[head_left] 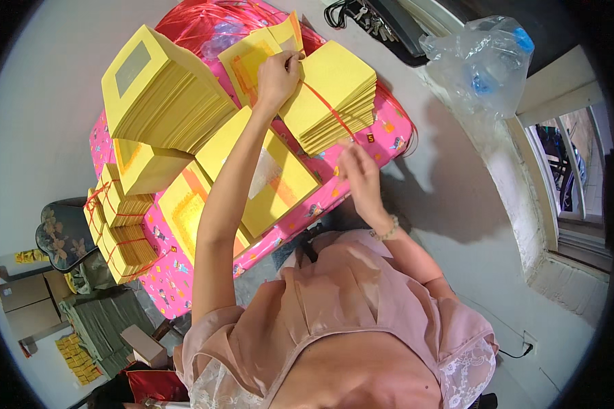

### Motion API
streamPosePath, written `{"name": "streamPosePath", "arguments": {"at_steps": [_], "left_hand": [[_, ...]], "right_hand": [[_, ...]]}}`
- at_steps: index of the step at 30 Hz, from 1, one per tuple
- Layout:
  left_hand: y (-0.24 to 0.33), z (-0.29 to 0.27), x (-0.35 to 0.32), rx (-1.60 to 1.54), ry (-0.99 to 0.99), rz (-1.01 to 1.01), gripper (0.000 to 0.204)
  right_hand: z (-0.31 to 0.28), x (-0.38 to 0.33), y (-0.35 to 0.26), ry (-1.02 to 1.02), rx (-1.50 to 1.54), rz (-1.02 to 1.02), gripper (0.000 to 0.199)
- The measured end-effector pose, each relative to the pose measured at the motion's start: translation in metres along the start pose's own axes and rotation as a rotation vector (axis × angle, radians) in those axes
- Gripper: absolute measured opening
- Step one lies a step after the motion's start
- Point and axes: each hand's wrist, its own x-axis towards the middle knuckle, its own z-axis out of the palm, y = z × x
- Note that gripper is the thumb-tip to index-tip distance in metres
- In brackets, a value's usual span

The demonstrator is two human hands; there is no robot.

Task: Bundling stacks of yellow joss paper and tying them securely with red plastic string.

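The left hand (278,76) is closed, its fingertips pinched on a thin red string (327,105) at the near top corner of a yellow paper stack (334,95). The string runs taut and slanting across the top of that stack toward the right hand (359,174), which hovers just past the stack's lower edge. Its fingers are curled, but whether they grip the string's end I cannot tell; the thread is too fine to follow there. A bead bracelet (387,230) sits on that wrist.

The stack lies on a pink patterned cloth (389,133) covering a table whose legs and far side are hidden. The left forearm crosses over loose yellow sheets (280,180) with orange and silvery centres, hiding part of them. Further left stand a tall unbound pile (160,92) and smaller bundles already tied with red string (119,225), partly cut off by one another. Behind everything, a red mesh bag (205,20) is mostly covered. A clear plastic bag (481,65) rests on the window ledge.
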Motion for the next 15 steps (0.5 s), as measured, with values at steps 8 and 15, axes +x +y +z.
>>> {"name": "streamPosePath", "arguments": {"at_steps": [8, 15], "left_hand": [[0.008, -0.005, -0.001, 0.036, -0.028, -0.006, 0.023], [0.011, -0.007, 0.001, 0.083, -0.049, -0.106, 0.031]], "right_hand": [[0.0, 0.037, 0.0, 0.093, 0.882, 0.396, 0.021], [-0.006, 0.032, 0.002, 0.202, 0.68, 0.263, 0.014]]}}
